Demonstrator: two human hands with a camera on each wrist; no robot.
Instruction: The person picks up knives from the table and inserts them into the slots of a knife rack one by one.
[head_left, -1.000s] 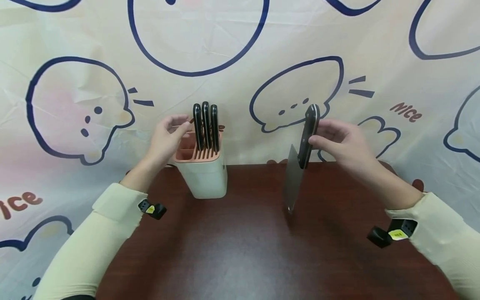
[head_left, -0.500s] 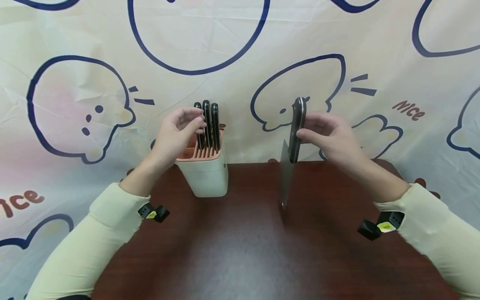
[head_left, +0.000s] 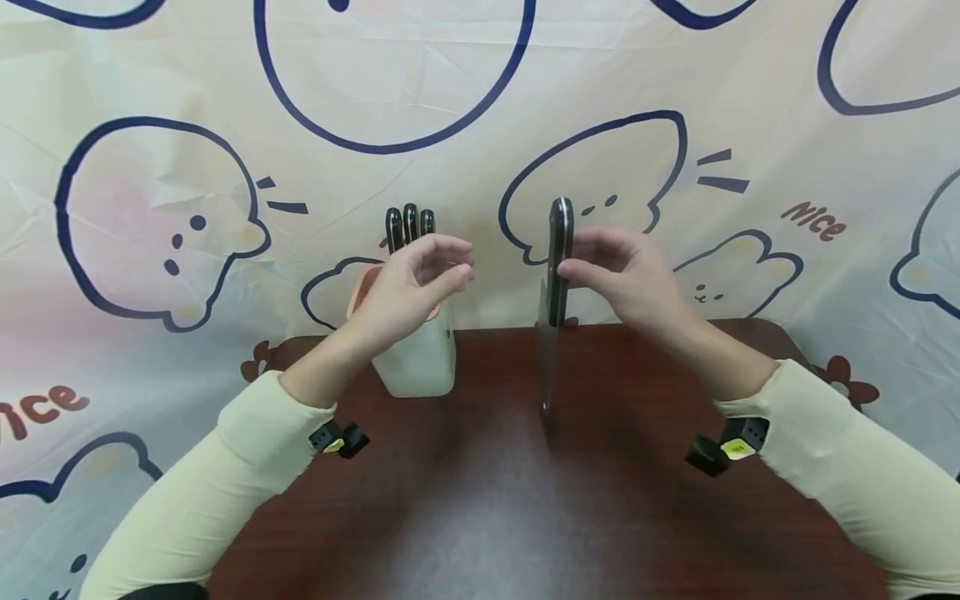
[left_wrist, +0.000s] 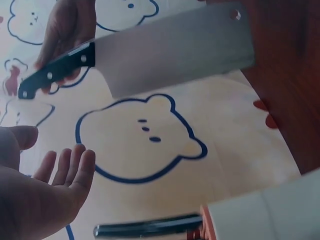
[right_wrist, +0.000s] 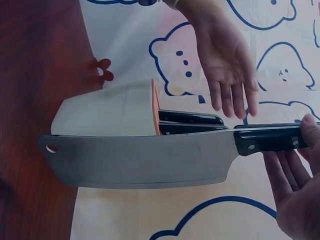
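Note:
My right hand (head_left: 626, 271) pinches the black riveted handle of a cleaver (right_wrist: 145, 161) between thumb and fingers. The broad steel blade hangs downward, its lower end close over the table in the head view. My left hand (head_left: 416, 283) reaches out in front of the knife block (head_left: 416, 367), fingers loosely bent and holding nothing. A gap separates it from the cleaver handle. The block is off-white with a pink slotted top, partly hidden behind the left hand. Several black-handled knives (head_left: 410, 223) stand upright in it. In the left wrist view the left palm (left_wrist: 45, 200) faces up, below the cleaver.
A dark reddish-brown table (head_left: 480, 500) spreads below both hands. Behind it hangs a pale cloth (head_left: 465, 192) printed with blue cartoon outlines, meeting the table's back edge. Each wrist wears a small black camera.
My right hand has carried the cleaver leftward, the blade still pointing down. My left hand has moved right from beside the block, now crossing in front of it. The block has stayed put.

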